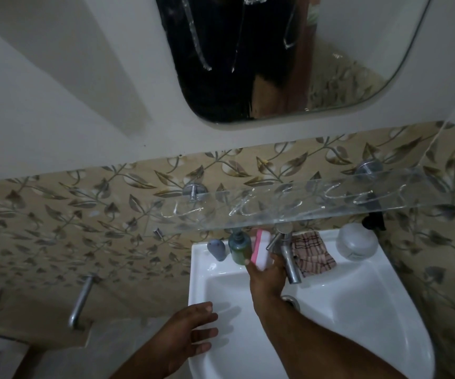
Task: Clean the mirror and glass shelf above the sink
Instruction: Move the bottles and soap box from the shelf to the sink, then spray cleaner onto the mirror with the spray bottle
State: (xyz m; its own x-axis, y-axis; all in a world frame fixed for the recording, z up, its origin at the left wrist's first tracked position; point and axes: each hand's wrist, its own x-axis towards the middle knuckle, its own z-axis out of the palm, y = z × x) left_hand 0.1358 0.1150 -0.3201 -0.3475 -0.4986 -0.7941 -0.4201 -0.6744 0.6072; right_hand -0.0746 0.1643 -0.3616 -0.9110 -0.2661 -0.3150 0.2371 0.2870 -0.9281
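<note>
The mirror (289, 56) hangs at the top with streaks of liquid running down it. Below it the glass shelf (289, 206) juts from the leaf-patterned tiles, wet squiggles across its surface. My right hand (267, 277) reaches over the white sink (357, 310) and is shut on a pink and white sponge (260, 248), just under the shelf's front edge beside the tap (287, 255). My left hand (185, 340) hovers open at the sink's left rim.
On the sink's back ledge stand a grey-blue bottle (216, 248), a green pump bottle (238, 248), a checked cloth (312, 253) and a white jar (356, 240). A metal wall tap (81, 299) sticks out at the left.
</note>
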